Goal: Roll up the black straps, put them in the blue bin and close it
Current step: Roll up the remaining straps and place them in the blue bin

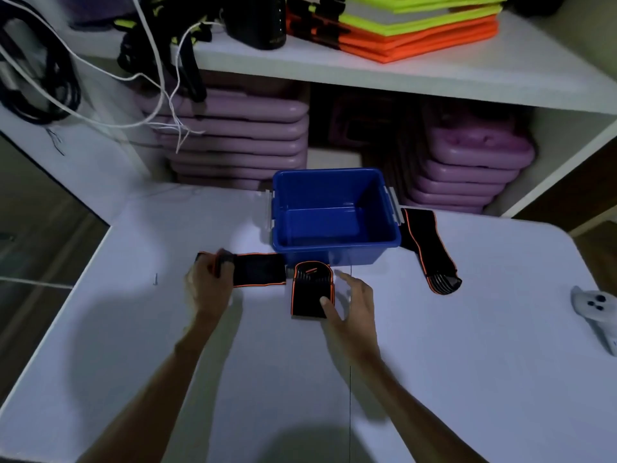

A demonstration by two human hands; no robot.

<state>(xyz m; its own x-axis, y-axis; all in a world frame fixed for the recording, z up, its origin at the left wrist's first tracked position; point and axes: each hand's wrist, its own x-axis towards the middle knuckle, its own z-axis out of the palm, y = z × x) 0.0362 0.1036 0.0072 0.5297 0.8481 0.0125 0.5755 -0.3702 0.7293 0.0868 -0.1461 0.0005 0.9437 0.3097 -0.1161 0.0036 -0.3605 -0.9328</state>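
Note:
An open blue bin point(337, 242) stands empty on the white table point(467, 362); no lid is in view. In front of it lies a black strap with orange edging point(258, 270), stretched flat to the left. My left hand point(210, 285) is shut on its left end, which looks partly rolled. A second part of strap point(309, 290) lies bent toward me just right of that; my right hand point(354, 305) rests its thumb on the near right corner, fingers spread. Another black strap point(430, 252) lies loose to the right of the bin.
A grey controller point(597, 312) lies at the table's right edge. Behind the bin, shelves hold stacks of purple lids point(240, 135) and purple boxes point(474, 162). Folded orange and yellow vests point(417, 25) sit on the upper shelf. White and black cables point(66, 78) hang at left.

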